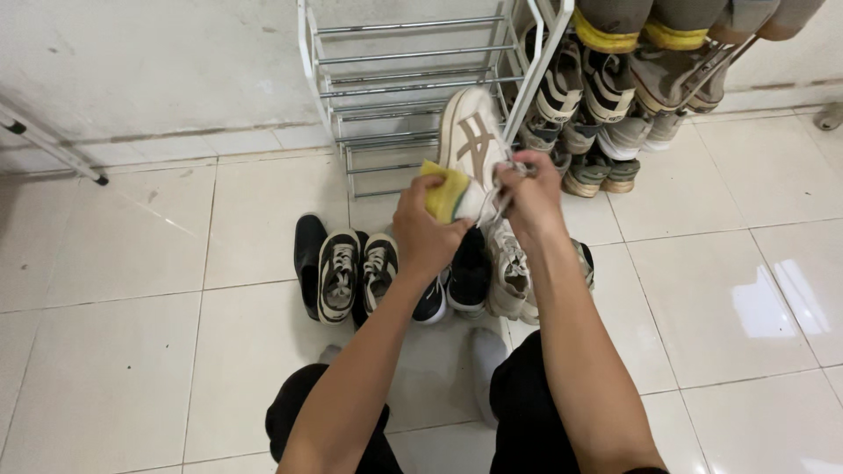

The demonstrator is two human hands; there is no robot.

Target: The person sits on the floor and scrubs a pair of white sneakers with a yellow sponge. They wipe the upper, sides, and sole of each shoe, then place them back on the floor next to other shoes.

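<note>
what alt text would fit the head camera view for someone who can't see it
Seen from above, a person's right hand holds up a white sneaker with tan stripes while the left hand presses a yellow sponge against it. Below, a row of shoes sits on the white tiled floor before a metal shoe rack.

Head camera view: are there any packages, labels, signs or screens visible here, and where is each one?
None in view: no package, label, sign or screen.
Only a white sneaker with tan stripes, a yellow sponge, shoes on the tiled floor and a metal rack.
</note>
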